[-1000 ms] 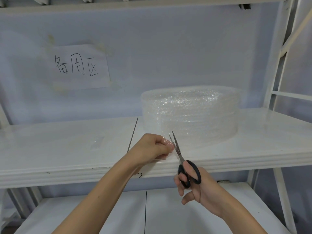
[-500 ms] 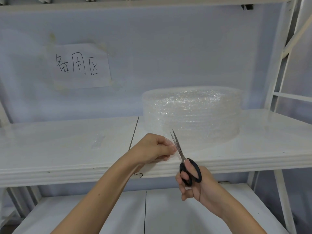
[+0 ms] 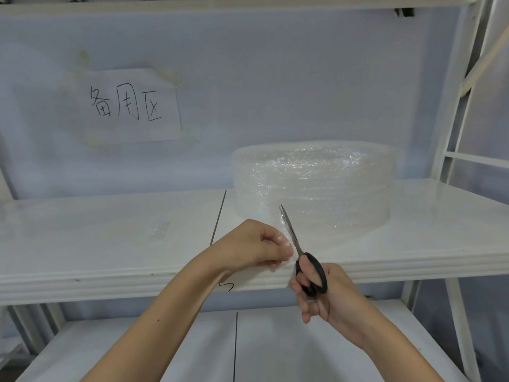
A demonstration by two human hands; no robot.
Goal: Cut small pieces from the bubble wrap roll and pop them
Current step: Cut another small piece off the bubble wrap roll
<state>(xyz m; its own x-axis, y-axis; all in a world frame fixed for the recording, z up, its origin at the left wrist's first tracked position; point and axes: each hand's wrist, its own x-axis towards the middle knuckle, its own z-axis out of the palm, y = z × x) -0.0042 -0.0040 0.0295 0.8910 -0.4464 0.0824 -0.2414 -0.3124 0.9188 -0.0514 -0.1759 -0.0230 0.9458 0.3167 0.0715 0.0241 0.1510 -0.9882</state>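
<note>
A wide roll of clear bubble wrap (image 3: 314, 186) lies flat on the white shelf (image 3: 110, 244), right of centre. Its loose end trails toward the shelf's front edge. My left hand (image 3: 259, 248) pinches that loose end of wrap between thumb and fingers. My right hand (image 3: 327, 293) grips black-handled scissors (image 3: 303, 257), the blades pointing up and away with their tips against the wrap just right of my left fingers. The blades look nearly closed.
A small clear scrap of bubble wrap (image 3: 159, 230) lies on the shelf to the left. A paper sign with handwriting (image 3: 129, 106) is taped to the back wall. A lower shelf (image 3: 275, 348) is below my arms, and white frame posts (image 3: 457, 106) stand at the right.
The scissors' blades have closed further on the wrap and both hands have shifted slightly; the roll has not moved.
</note>
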